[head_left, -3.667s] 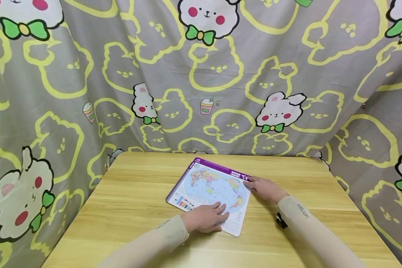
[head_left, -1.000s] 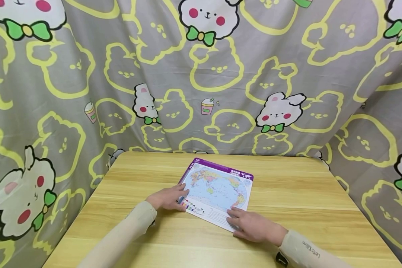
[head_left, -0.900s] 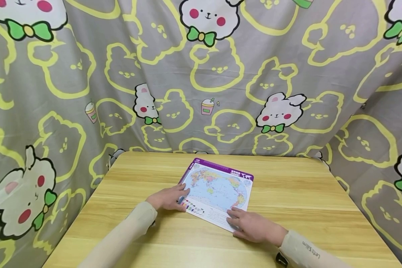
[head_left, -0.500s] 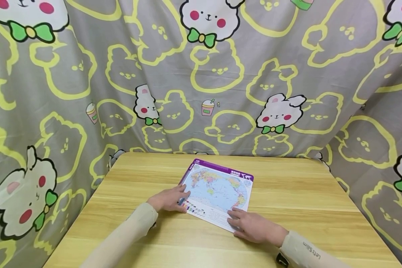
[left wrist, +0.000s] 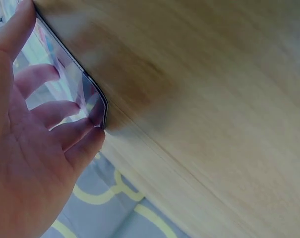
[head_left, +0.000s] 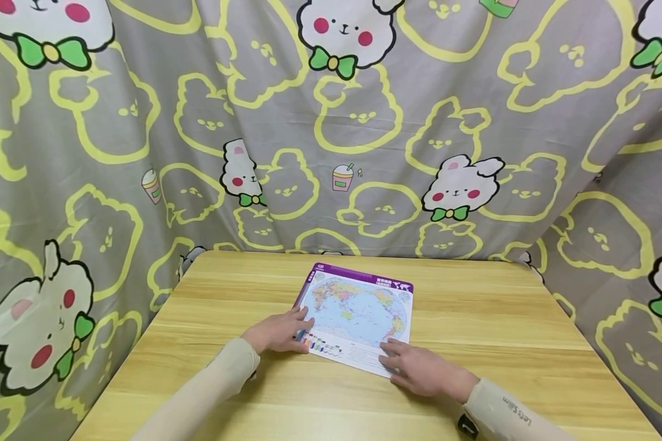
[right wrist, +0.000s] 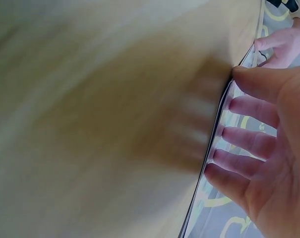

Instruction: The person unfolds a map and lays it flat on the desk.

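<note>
In the head view, a map board (head_left: 358,306) with a purple top strip lies slightly askew on the wood-grain table (head_left: 502,312), just below the middle of the frame. The left hand (head_left: 277,331) touches its left edge near the lower-left corner, and the right hand (head_left: 425,369) touches its lower-right corner. Fingers on both are extended and relaxed, not wrapped around anything, and they cover those 2 corners in part. Pale sleeves (head_left: 510,413) enter from the bottom of the frame, with dark lettering on the right one and a small black object (head_left: 466,425) under that wrist. A grey curtain (head_left: 287,116) with yellow outlines, white rabbits and drink cups fills the upper half and both sides, ending behind the table's far edge.

In the left wrist view, the hand fills the left side, its fingers spread and gently bent, with tips at the board's dark rim. The glossy board is cut off at upper left and partly hidden by the hand. Bare wood takes up the right, and curtain shows at the bottom.

In the right wrist view, the hand enters from the right, its 4 fingers spaced apart along the slanting rim, thumb above them. Shadow darkens the wood at centre, and the other hand touches the board at upper right.
</note>
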The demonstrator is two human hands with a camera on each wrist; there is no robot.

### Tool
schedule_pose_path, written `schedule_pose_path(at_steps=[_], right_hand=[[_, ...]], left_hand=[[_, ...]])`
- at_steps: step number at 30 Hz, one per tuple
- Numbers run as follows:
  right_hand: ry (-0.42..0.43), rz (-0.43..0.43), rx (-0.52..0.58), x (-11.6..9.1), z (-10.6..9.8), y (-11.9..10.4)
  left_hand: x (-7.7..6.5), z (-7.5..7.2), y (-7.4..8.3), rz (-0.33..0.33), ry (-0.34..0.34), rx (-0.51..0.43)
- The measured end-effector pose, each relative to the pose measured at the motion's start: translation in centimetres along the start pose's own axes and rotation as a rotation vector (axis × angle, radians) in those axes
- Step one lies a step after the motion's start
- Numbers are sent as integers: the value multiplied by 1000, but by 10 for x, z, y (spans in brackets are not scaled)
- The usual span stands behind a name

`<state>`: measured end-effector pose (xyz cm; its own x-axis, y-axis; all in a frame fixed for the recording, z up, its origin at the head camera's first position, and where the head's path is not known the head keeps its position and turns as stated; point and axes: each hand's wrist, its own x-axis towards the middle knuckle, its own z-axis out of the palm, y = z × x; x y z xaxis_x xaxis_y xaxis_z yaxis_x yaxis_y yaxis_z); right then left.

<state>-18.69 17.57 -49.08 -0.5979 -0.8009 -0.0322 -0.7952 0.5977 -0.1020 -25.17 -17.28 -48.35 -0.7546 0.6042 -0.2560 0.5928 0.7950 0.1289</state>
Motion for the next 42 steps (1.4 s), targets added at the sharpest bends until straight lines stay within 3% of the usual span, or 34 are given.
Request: schedule_pose_path(at_steps=[8, 26, 36, 42], right_hand=[[59, -19, -19, 1, 0, 8], [80, 11, -17, 1, 1, 22], [128, -7, -46, 2, 0, 30], [113, 3, -38, 2, 0, 36]], left_hand=[[-2, -1, 4, 20, 4, 36], [-8, 1, 13, 88, 30, 53], [-10, 2, 19, 78, 24, 51], [-9, 4, 22, 81, 21, 52]])
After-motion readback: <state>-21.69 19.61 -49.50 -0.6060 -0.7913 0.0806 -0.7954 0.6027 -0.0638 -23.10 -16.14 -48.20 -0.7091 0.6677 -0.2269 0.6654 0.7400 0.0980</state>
